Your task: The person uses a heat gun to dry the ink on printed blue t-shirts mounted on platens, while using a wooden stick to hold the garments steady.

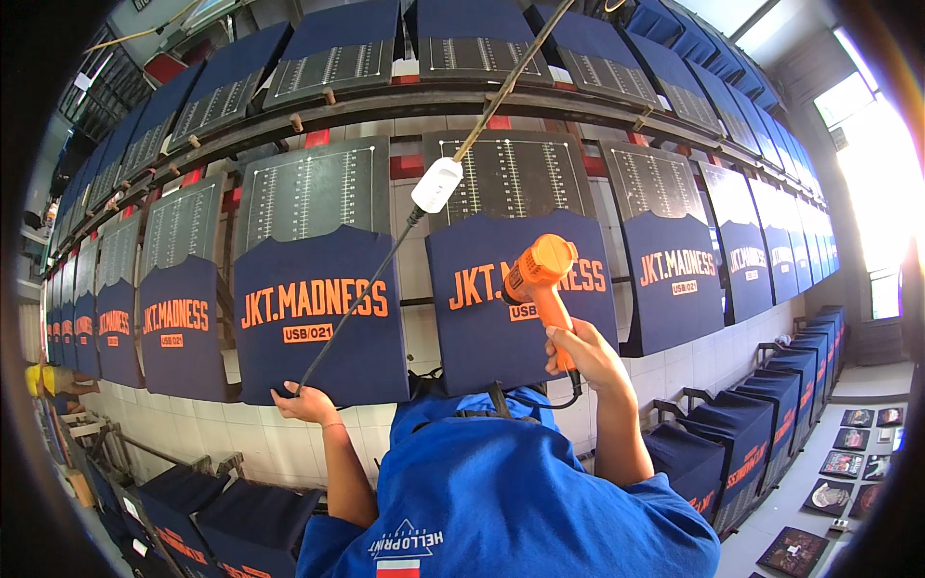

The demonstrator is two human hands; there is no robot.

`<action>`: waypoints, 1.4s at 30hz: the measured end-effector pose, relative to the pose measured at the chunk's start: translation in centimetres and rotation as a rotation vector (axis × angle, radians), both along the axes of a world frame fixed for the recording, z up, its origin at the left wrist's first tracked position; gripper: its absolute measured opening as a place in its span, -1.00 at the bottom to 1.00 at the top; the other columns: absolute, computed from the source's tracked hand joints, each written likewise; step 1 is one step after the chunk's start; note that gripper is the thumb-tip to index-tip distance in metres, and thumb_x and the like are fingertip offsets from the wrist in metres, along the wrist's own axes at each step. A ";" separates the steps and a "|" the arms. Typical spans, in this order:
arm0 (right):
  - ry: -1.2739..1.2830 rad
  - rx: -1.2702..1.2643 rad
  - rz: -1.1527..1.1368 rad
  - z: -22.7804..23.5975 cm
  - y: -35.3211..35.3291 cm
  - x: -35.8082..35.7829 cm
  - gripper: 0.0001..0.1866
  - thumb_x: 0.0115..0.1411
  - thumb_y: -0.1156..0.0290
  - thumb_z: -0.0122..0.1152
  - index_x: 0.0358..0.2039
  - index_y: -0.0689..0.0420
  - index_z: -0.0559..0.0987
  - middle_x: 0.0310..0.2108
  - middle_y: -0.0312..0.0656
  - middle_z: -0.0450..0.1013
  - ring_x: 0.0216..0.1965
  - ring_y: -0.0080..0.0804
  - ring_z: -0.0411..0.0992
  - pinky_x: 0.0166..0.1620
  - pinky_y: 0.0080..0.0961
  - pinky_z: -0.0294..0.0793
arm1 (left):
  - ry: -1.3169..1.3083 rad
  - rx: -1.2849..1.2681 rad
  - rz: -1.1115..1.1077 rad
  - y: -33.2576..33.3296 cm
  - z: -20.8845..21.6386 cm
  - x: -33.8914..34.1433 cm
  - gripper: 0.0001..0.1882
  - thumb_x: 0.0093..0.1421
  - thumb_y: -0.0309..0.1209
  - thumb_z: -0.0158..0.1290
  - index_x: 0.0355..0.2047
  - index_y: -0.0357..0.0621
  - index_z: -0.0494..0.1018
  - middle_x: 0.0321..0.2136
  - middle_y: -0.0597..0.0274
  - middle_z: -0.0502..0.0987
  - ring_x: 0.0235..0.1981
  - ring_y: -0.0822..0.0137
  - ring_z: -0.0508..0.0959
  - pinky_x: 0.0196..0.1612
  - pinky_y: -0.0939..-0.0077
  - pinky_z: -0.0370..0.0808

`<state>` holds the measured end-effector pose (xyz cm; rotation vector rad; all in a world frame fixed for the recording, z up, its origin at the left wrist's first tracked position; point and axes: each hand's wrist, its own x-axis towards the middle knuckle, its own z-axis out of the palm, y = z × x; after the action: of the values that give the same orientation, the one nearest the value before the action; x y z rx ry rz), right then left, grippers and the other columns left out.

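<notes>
In my right hand (590, 354) is an orange heat gun (547, 279), gripped by its handle. Its round orange end faces up, and its body hides part of the orange print on the navy shirt (520, 356) below. A black cord (352, 306) slants down from a white socket connector (437, 185) to my left hand (310, 405), whose fingers close on it at the lower edge of another navy shirt (318, 361). Both shirts lie on dark boards with white ruled markings. More black cord (573, 395) loops from the heat gun's handle toward my body.
More printed navy shirts on boards (673, 279) run along the rack to both sides. Behind a rail (414, 96) is a second row. A yellowish cable (511, 82) hangs across from above. Shirt-covered boards (742, 429) stand low at right and left. A person's arm (82, 387) shows far left.
</notes>
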<state>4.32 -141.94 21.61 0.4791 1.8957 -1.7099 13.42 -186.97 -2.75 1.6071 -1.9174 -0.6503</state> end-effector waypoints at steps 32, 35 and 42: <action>0.069 0.032 0.056 -1.1 -3.4 -3.5 -0.74 0.31 0.27 0.10 -0.23 0.25 0.47 -0.48 -0.30 0.42 -0.54 -0.54 0.48 -0.45 -0.59 0.50 | 0.022 0.057 0.006 0.7 1.6 -0.4 -0.38 0.42 -0.10 -0.18 0.31 -0.31 0.12 0.23 -0.24 0.13 0.21 -0.15 0.30 0.19 0.03 0.38; 0.062 -0.059 -0.004 -1.1 -3.1 -3.9 -0.76 0.31 0.29 0.09 -0.25 0.24 0.47 -0.48 -0.31 0.42 -0.55 -0.55 0.46 -0.45 -0.59 0.49 | 0.034 0.060 0.006 0.8 1.8 -0.5 -0.38 0.42 -0.09 -0.18 0.31 -0.31 0.12 0.23 -0.24 0.13 0.21 -0.15 0.29 0.19 0.04 0.38; 0.015 -0.154 0.013 -2.1 -3.7 -4.2 -0.72 0.31 0.25 0.14 -0.26 0.25 0.45 -0.47 -0.26 0.42 -0.54 -0.52 0.48 -0.44 -0.55 0.51 | 0.033 0.065 0.006 0.5 1.3 -0.3 -0.38 0.42 -0.10 -0.18 0.30 -0.33 0.13 0.22 -0.25 0.14 0.23 -0.15 0.26 0.20 0.05 0.34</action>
<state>0.13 -145.65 19.49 0.3950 1.7564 -1.8382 13.11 -186.51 -1.45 1.6310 -1.8850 -0.7388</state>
